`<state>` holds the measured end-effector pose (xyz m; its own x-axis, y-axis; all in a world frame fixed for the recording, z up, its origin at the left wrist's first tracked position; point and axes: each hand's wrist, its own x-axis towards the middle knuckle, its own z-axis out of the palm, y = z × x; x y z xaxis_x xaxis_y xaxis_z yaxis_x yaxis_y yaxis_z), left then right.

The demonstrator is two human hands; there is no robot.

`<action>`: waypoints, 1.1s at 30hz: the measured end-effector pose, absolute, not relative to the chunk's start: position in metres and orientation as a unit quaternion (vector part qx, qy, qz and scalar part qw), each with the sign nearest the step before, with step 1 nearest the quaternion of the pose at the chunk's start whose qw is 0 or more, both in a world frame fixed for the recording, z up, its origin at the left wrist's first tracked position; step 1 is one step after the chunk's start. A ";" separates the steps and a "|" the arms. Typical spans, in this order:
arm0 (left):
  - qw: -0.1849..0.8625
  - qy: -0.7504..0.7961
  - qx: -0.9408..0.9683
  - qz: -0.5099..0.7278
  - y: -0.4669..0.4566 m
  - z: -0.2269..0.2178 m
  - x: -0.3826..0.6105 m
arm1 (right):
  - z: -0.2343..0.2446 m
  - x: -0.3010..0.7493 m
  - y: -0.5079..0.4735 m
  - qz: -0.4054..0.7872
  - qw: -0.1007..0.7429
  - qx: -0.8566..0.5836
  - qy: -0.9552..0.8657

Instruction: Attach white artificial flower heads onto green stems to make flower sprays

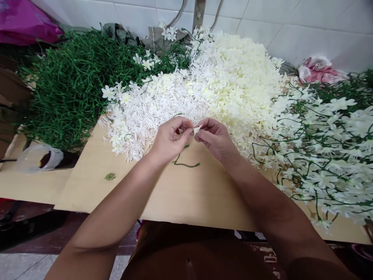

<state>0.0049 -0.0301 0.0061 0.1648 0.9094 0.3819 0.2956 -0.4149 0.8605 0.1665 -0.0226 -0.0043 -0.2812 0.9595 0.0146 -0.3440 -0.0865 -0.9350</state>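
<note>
Fingertips [190, 131] of the left hand [170, 140] and right hand [216, 139] meet in a narrow pinch, both closed on one small white flower [197, 129] that sits right between them, above the board [140, 194]. A light grip near the flower's base looks best, with the petals left free so they do not crush. Its long axis seems to run from hand to hand, petals toward the right hand, though it is too small to be sure. A green stem [186, 165] curls just below the fingers, and I cannot tell whether the left hand holds its upper end. Beyond the fingers lies the flower pile [233, 85], to their far left the stem heap [72, 85], and to their right the sprays [329, 147].
</note>
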 end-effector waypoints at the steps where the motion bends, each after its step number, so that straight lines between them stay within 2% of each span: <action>1: 0.315 0.436 0.696 0.475 -0.030 0.006 0.004 | -0.004 0.166 -0.023 0.651 0.497 -0.338 -0.464; 13: 0.311 0.477 0.702 0.429 -0.028 0.009 0.001 | -0.007 0.160 -0.025 0.563 0.505 -0.389 -0.526; 15: 0.322 0.487 0.721 0.373 -0.027 0.012 -0.004 | -0.008 0.162 -0.024 0.554 0.501 -0.395 -0.535; 18: 0.322 0.511 0.768 0.212 -0.027 0.016 -0.011 | -0.009 0.165 -0.023 0.574 0.473 -0.388 -0.544; 20: 0.286 0.523 0.795 0.107 -0.027 0.016 -0.011 | -0.010 0.168 -0.022 0.609 0.436 -0.371 -0.548; 22: 0.236 0.527 0.815 0.055 -0.027 0.014 -0.007 | -0.010 0.169 -0.021 0.644 0.393 -0.354 -0.552; 24: 0.211 0.525 0.823 0.053 -0.027 0.010 -0.003 | -0.011 0.171 -0.019 0.658 0.361 -0.356 -0.556; 26: 0.235 0.528 0.811 0.085 -0.025 0.005 -0.003 | -0.012 0.173 -0.017 0.650 0.356 -0.378 -0.555; 33: 0.506 0.476 0.664 0.277 -0.014 -0.004 -0.015 | -0.011 0.179 -0.014 0.631 0.370 -0.416 -0.541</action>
<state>-0.0151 -0.0141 -0.0037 0.3933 0.9122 -0.1146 0.3528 -0.0347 0.9350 0.1785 -0.0135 -0.0110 -0.3800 0.9165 -0.1248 -0.0163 -0.1416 -0.9898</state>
